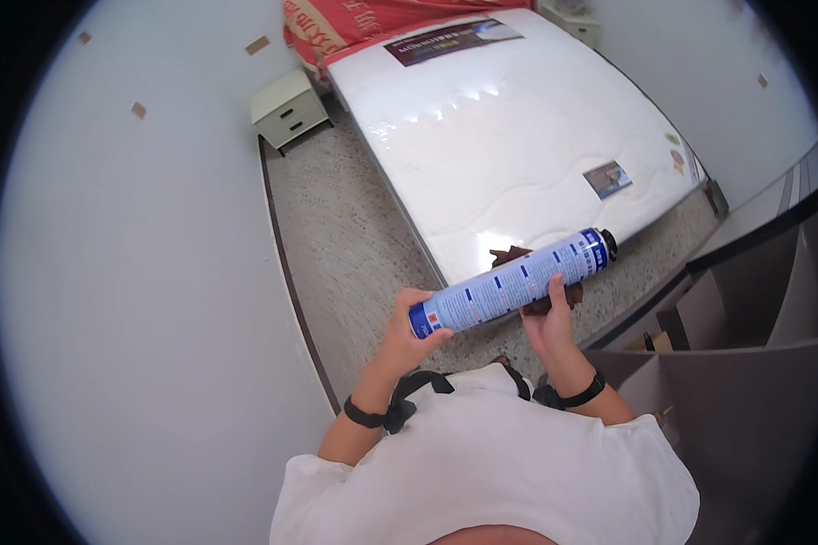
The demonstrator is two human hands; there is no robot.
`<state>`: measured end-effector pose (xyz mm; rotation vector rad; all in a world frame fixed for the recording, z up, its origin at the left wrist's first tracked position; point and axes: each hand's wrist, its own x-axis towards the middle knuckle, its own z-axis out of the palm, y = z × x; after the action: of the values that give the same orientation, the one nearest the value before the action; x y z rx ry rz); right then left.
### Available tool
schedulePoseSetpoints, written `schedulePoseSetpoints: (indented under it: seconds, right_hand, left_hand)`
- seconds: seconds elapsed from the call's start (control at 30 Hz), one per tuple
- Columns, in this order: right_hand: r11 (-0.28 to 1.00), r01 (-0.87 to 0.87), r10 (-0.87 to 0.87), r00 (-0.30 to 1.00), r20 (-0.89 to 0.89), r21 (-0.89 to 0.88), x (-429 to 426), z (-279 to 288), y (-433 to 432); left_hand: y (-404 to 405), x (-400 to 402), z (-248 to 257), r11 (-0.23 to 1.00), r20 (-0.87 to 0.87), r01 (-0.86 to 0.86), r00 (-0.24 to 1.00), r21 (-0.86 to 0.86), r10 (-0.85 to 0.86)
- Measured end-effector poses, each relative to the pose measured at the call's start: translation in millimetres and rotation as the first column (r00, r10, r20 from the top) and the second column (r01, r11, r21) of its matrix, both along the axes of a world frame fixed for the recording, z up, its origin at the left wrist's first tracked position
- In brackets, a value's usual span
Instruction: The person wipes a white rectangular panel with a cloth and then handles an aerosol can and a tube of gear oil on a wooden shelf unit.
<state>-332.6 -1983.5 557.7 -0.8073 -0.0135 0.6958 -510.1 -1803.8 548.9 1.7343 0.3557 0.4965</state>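
Note:
Held up before me is a long blue and white aerosol can (pixel 504 289) with printed text on its side, tilted so its black-topped end points to the upper right. My left hand (pixel 412 334) grips the blue lower end, thumb on the near side. Near the other end, my right hand (pixel 552 320) holds the can with the thumb across its printed side. A dark brown crumpled cloth (pixel 542 306) lies between my right hand and the can, and part of it shows behind the can's far side. The fingers behind the can are hidden.
A white mattress in shiny plastic wrap (pixel 491 150) fills the middle, with a red printed cover (pixel 382 27) at its far end. A small two-drawer nightstand (pixel 290 112) stands by the left wall. To my right are grey cabinet panels (pixel 743 402). Speckled floor (pixel 327 211) runs along the bed.

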Motion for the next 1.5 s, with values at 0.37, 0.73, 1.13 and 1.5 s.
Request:
schedulePoseSetpoints:
  seconds: [0.37, 0.73, 1.13, 1.5]
  right_hand:
    - [0.991, -0.061, 0.059, 0.998, -0.019, -0.122, -129.7, 58.1, 265.5]
    - [0.951, -0.29, 0.3, 0.949, 0.095, -0.104, -115.5, 6.9, 111.9]
    - [0.961, -0.27, 0.26, 0.955, 0.139, 0.057, -96.4, 2.6, 103.8]
    - [0.975, 0.203, -0.22, 0.932, 0.289, 0.086, -48.1, -32.4, 21.3]
  left_hand:
    - [251.3, -136.9, 14.7, 0.994, -0.089, -0.074, 0.994, -0.076, 0.067]
    - [79.7, -144.3, -36.1, 0.987, -0.007, -0.156, 0.988, 0.03, 0.156]
    - [30.1, -169.6, -40.0, 0.908, -0.103, -0.248, 0.969, -0.337, 0.227]
    - [42.6, -122.4, -67.0, 0.77, -0.169, -0.025, 0.98, -0.637, -0.108]
